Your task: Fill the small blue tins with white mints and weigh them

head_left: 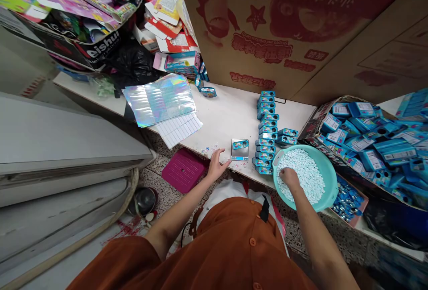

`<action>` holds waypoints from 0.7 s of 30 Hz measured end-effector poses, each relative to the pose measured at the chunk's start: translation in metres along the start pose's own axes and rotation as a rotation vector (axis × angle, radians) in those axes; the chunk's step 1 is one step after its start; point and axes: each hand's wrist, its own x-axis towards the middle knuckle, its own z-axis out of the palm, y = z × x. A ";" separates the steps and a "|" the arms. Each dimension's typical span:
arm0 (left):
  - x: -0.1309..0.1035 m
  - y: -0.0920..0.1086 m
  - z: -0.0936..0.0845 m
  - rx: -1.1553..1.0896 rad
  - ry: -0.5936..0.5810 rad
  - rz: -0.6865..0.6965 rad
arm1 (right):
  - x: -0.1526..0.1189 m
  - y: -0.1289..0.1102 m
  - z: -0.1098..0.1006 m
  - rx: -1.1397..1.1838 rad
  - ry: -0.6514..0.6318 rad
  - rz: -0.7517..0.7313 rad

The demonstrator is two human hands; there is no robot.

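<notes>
My left hand [218, 165] is open at the table's front edge, thumb and fingers apart, just left of a small digital scale [236, 154]. On the scale's plate lies one small blue box [240, 144]. My right hand [289, 178] reaches into a mint-green basin [331, 178] full of small white candies [306, 165]. Its fingers are curled down at the candies, and whatever they pinch is hidden. Between scale and basin runs a column of blue boxes [266, 123] with round holes, and two more boxes [287, 133] stand beside it.
A carton of many blue boxes [364, 138] stands right, with a tray of shiny blue-silver pieces [347, 200] below. Large cardboard cartons [267, 58] wall the back. Holographic sheets [160, 100] overhang the front edge at left. A magenta stool [183, 169] sits on the floor.
</notes>
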 end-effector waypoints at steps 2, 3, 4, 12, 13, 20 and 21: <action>0.000 0.000 0.000 0.002 0.002 0.006 | -0.002 0.003 -0.002 -0.001 0.007 -0.001; 0.001 0.000 0.000 0.000 0.003 0.006 | -0.004 0.005 -0.004 0.002 0.017 0.005; 0.001 0.000 0.000 -0.002 0.003 0.005 | -0.007 0.008 -0.007 0.017 0.044 0.018; 0.005 -0.001 0.002 -0.036 0.020 -0.027 | -0.012 -0.070 -0.047 0.565 0.465 -0.191; 0.005 0.000 0.002 -0.040 0.025 -0.032 | -0.007 -0.091 -0.051 0.599 0.438 -0.265; -0.001 0.002 -0.009 -0.058 0.113 -0.065 | 0.037 -0.179 -0.054 0.485 0.366 -0.493; -0.004 0.000 -0.011 -0.059 0.117 -0.072 | 0.041 -0.182 -0.052 0.444 0.348 -0.500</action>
